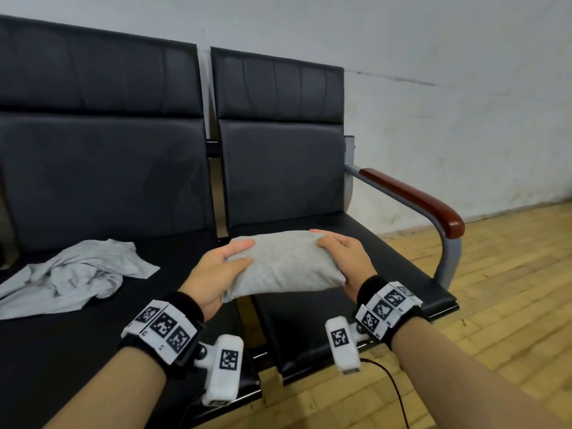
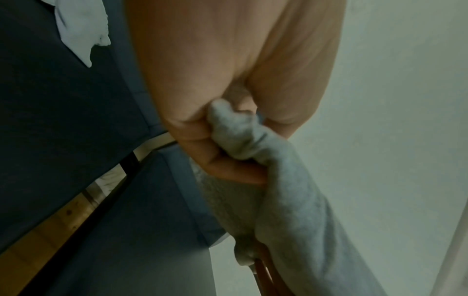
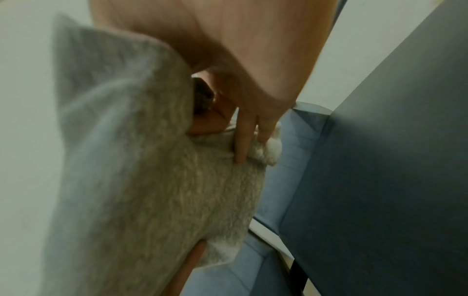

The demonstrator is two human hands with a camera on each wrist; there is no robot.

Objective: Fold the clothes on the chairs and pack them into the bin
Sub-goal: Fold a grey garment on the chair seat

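A folded grey garment (image 1: pixel 283 264) hangs in the air above the right chair seat (image 1: pixel 399 274), held between both hands. My left hand (image 1: pixel 223 264) grips its left end, thumb on top and fingers underneath. My right hand (image 1: pixel 337 258) grips its right end the same way. In the left wrist view the curled fingers (image 2: pixel 222 160) clamp the bunched grey garment (image 2: pixel 291 190). The right wrist view has fingertips (image 3: pixel 243 144) pressed into the grey garment (image 3: pixel 152 180) from below. A crumpled light grey shirt (image 1: pixel 71 274) lies unfolded on the left chair seat (image 1: pixel 173 249).
Two black padded chairs stand side by side against a white wall (image 1: pixel 464 88). The right chair has a brown armrest (image 1: pixel 414 196) on a grey metal frame. Wooden floor (image 1: pixel 510 289) lies to the right. A thin cable (image 1: pixel 393 388) trails down near my right wrist. No bin is in view.
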